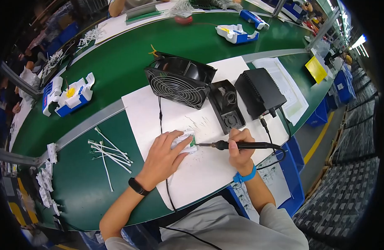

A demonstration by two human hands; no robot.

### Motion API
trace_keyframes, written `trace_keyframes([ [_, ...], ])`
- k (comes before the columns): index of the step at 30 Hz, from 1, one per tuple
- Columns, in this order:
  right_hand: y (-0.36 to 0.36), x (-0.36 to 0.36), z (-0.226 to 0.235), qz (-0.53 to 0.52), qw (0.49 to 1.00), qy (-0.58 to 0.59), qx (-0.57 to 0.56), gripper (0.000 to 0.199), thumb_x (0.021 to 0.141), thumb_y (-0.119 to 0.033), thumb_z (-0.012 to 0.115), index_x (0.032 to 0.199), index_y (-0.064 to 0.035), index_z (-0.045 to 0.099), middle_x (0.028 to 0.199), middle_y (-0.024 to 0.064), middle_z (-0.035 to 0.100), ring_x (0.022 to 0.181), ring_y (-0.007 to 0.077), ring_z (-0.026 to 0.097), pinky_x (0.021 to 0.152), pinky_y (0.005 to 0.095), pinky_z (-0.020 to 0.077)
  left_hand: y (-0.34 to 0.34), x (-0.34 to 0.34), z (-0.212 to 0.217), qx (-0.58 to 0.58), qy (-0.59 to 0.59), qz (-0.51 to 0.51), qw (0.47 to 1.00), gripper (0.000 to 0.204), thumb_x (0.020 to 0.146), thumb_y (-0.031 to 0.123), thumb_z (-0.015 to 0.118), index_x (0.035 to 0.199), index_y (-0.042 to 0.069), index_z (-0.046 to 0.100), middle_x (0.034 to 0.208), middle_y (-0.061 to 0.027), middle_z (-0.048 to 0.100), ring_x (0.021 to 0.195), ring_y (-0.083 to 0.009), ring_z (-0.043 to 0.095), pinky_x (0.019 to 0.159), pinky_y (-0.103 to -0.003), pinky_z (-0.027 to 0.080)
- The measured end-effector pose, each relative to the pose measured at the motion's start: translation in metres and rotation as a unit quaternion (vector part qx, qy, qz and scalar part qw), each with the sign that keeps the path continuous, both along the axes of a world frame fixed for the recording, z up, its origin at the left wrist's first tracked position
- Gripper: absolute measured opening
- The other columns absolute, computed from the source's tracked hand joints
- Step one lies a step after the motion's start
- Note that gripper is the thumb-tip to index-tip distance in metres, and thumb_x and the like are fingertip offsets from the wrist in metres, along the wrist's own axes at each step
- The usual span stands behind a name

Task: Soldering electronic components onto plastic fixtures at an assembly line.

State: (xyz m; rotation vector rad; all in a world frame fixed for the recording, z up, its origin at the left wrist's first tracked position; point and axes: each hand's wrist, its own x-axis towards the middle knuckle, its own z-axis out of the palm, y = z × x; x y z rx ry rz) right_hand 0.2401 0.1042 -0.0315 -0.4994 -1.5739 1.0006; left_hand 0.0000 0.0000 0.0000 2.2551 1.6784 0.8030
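My right hand [240, 151] is closed around the black handle of a soldering iron [222, 145]. The iron's tip points left and reaches the edge of a small green circuit board [193, 141]. That board sits in a white plastic piece [188, 148] lying on a white sheet. Over the piece lies my left hand [165, 153], palm down with fingers stretched out, steadying it against the sheet. Whether the tip touches the board or stops just short is too small to tell. Part of the white piece is hidden under my left fingers.
Beyond my hands stand a black fan [179, 79], a black soldering-iron stand [228, 104] and a black soldering station [260, 92]. Several white cables [110, 154] lie at left. Blue-and-white housings [77, 96] rest on the green belt [121, 62]. Blue bins [293, 175] are at right.
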Motion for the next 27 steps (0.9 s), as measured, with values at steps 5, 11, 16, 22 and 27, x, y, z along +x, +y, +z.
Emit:
trace_keyframes([
  [5, 0.0011, -0.0006, 0.0032, 0.012, 0.999, -0.017, 0.039, 0.017, 0.089, -0.006, 0.067, 0.084, -0.0028, 0.05, 0.067, 0.0055, 0.054, 0.058, 0.0125, 0.044, 0.052, 0.0273, 0.0348, 0.0014, 0.001, -0.0007, 0.014, -0.013, 0.004, 1.0, 0.05, 0.084, 0.011, 0.075, 0.134, 0.011, 0.065, 0.131, -0.0147, 0.059, 0.118, -0.0344, 0.055, 0.1, -0.042, 0.045],
  [11, 0.0018, -0.0009, 0.0011, 0.014, 0.998, -0.016, 0.055, 0.018, 0.088, -0.005, 0.067, 0.083, -0.0024, 0.05, 0.066, 0.0057, 0.053, 0.056, 0.0132, 0.044, 0.051, 0.0279, 0.0352, 0.0019, 0.0012, -0.0024, 0.016, -0.018, 0.005, 1.0, 0.049, 0.084, 0.011, 0.075, 0.133, 0.011, 0.065, 0.131, -0.0149, 0.059, 0.118, -0.0347, 0.055, 0.1, -0.043, 0.045],
  [16, 0.0019, 0.0002, 0.0025, 0.013, 0.997, -0.026, 0.065, 0.019, 0.087, -0.004, 0.068, 0.082, -0.0026, 0.05, 0.066, 0.0061, 0.053, 0.056, 0.0135, 0.045, 0.051, 0.0276, 0.0354, 0.0018, 0.0009, -0.0019, 0.013, -0.021, 0.006, 1.0, 0.049, 0.085, 0.011, 0.075, 0.132, 0.01, 0.066, 0.131, -0.015, 0.059, 0.118, -0.0346, 0.055, 0.101, -0.043, 0.045],
  [22, 0.0021, -0.0012, 0.0057, 0.005, 0.996, -0.033, 0.079, 0.018, 0.089, -0.005, 0.066, 0.083, -0.0028, 0.049, 0.065, 0.0069, 0.053, 0.055, 0.0138, 0.046, 0.051, 0.0277, 0.0357, 0.0025, 0.0, -0.0027, 0.022, -0.015, 0.007, 1.0, 0.049, 0.085, 0.014, 0.076, 0.132, 0.01, 0.066, 0.13, -0.0143, 0.06, 0.114, -0.0334, 0.055, 0.097, -0.042, 0.046],
  [27, -0.0019, 0.0005, 0.0006, -0.129, 0.989, -0.016, 0.062, 0.019, 0.093, -0.008, 0.065, 0.087, -0.0011, 0.049, 0.066, 0.0079, 0.054, 0.056, 0.0133, 0.047, 0.052, 0.0268, 0.0367, -0.0007, 0.0072, -0.0018, 0.012, 0.018, 0.043, 0.999, 0.05, 0.086, 0.021, 0.077, 0.133, 0.01, 0.064, 0.13, -0.0135, 0.058, 0.108, -0.0312, 0.054, 0.092, -0.04, 0.046],
])
